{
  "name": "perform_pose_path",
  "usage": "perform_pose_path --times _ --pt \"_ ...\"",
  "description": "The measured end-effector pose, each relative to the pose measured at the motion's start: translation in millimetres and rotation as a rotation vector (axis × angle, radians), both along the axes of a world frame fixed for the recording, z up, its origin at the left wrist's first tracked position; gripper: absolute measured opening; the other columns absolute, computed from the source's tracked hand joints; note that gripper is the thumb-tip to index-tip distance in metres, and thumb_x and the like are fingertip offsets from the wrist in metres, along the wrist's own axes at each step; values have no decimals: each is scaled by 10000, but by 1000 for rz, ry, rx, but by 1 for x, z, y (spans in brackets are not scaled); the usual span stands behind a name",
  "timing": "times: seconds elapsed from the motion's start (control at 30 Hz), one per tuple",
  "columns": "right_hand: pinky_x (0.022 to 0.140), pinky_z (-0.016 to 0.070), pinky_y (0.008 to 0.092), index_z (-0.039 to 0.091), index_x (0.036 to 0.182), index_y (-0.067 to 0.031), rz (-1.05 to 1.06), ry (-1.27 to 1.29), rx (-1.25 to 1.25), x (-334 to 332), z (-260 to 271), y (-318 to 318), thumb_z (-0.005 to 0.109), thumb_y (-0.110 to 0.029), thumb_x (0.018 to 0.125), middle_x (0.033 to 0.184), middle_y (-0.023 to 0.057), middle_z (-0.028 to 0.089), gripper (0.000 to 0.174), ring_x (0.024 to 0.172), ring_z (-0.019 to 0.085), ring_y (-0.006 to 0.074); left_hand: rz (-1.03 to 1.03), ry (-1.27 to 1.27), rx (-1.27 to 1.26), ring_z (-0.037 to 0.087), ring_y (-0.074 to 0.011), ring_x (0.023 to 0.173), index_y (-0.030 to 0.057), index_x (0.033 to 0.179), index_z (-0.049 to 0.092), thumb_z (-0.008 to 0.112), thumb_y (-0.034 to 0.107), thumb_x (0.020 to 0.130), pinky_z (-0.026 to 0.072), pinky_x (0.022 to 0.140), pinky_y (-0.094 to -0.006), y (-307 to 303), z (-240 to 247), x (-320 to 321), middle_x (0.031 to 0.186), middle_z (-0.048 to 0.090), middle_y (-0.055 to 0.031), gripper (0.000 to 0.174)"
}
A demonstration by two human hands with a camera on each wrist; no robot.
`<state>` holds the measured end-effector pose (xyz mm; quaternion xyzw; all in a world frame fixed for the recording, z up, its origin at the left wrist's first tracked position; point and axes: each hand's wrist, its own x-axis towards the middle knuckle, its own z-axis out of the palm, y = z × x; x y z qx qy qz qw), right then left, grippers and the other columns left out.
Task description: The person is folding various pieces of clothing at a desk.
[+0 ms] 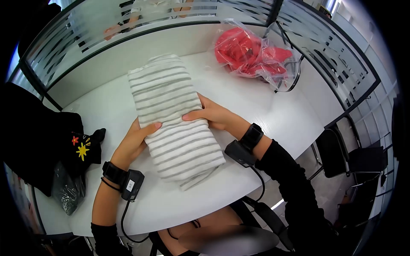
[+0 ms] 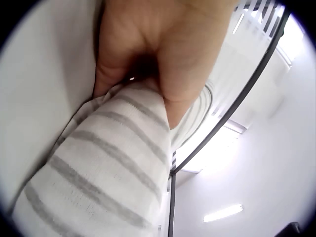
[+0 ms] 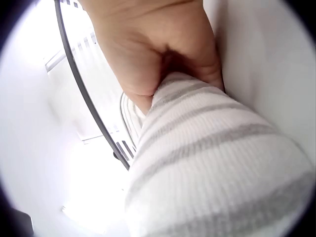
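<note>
A folded cloth point(image 1: 171, 102), white with grey stripes, lies lengthwise over the white table in the head view. My left hand point(image 1: 136, 138) grips its left long edge, thumb on top and fingers tucked beneath. On the opposite edge my right hand point(image 1: 211, 114) does the same, its thumb pointing inward near the middle. Both wrist views show the striped cloth point(image 2: 108, 153) bunched between thumb and fingers, with the fingertips hidden under it. At the near end a loose corner of the cloth sticks out from the fold.
Red items in a clear plastic bag point(image 1: 252, 55) sit at the back right. Black fabric point(image 1: 42, 141) with a flower design and a dark plastic bag point(image 1: 68, 192) lie on the left. A low partition point(image 1: 115, 64) borders the white table point(image 1: 273, 123); a black chair point(image 1: 331, 149) stands right.
</note>
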<state>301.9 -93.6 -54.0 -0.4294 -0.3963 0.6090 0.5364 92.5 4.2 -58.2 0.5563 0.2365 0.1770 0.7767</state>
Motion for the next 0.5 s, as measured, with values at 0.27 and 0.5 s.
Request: perform_pose_path --times 0.27,0.5 --pt "961 371 327 322 1290 -17 -75 27 4 -2 -4 1 705 -44 689 1215 143 469 713 1137 457 228 -76 -22 -72 422 -235 1174 -43 1288 309 657 206 777 339 988 -338 3 -1 -3 1266 429 -148 667" --pt "937 401 307 283 1315 -23 15 40 -70 2 5 -3 698 -115 723 1239 135 440 729 1139 454 209 -93 5 -115 431 -231 1166 -54 1283 318 665 191 769 343 985 -334 4 -1 -3 1261 437 -149 667"
